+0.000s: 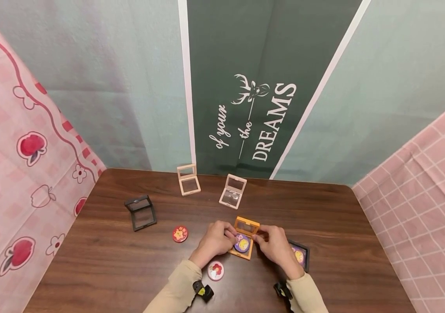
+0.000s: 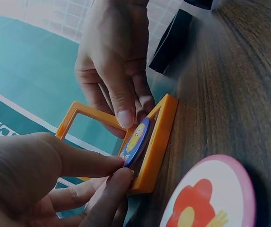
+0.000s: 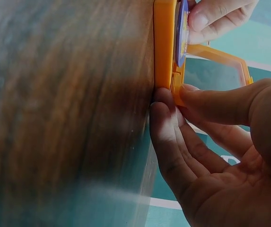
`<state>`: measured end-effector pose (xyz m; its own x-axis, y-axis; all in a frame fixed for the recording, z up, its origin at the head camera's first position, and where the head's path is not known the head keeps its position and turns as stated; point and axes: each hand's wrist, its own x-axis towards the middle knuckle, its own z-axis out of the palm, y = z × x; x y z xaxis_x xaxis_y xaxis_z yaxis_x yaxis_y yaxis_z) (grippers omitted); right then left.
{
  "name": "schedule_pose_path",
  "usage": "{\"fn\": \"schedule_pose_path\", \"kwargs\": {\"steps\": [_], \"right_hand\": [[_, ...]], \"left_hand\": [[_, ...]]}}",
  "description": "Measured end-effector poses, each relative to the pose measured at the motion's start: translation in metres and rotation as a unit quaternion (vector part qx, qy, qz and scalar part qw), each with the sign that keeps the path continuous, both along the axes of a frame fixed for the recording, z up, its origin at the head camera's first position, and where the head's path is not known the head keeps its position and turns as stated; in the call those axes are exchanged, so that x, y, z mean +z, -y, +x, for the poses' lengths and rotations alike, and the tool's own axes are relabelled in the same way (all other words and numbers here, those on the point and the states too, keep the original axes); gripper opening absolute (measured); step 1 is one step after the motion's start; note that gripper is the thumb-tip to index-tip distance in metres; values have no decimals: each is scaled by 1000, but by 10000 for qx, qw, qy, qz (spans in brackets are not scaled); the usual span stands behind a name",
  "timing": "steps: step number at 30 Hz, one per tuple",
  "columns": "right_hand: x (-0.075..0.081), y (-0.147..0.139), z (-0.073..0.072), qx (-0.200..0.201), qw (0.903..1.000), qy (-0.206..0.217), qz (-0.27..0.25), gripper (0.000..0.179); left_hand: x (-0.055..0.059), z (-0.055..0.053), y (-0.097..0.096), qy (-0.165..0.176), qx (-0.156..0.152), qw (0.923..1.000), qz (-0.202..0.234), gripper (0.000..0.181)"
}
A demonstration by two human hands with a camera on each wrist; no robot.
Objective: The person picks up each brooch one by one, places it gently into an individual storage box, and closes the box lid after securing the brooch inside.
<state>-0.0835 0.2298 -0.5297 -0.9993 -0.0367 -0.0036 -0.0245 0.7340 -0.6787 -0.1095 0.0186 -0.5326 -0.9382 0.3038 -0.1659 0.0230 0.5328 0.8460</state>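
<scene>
An orange display case [image 1: 246,257] lies on the wooden table with its windowed lid raised. A round purple badge [image 1: 242,244] with a yellow figure is tilted over the case's base. My left hand [image 1: 216,238] pinches the badge's near edge between thumb and fingertip, seen clearly in the left wrist view. On the opposite side, my right hand [image 1: 275,244] holds the case by its corner near the hinge, thumb inside and fingers along the outer wall. In the right wrist view, the badge [image 3: 182,33] stands almost edge-on beside the orange wall [image 3: 163,47].
A pink-rimmed flower badge [image 1: 216,271] and a red star badge [image 1: 180,234] lie at left. A black case [image 1: 143,218], a beige case [image 1: 190,186] and a pale pink case [image 1: 230,198] stand open farther back. A filled black case [image 1: 306,259] lies partly behind the right hand.
</scene>
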Motion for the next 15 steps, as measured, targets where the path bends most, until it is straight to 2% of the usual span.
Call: {"fn": "schedule_pose_path", "kwargs": {"steps": [11, 15], "right_hand": [[0, -2, 2, -62, 9999, 71, -101, 12], [-2, -3, 1, 28, 9998, 24, -211, 13]], "left_hand": [[-2, -1, 0, -53, -10, 10000, -82, 10], [0, -1, 3, -27, -1, 9996, -273, 20]]}}
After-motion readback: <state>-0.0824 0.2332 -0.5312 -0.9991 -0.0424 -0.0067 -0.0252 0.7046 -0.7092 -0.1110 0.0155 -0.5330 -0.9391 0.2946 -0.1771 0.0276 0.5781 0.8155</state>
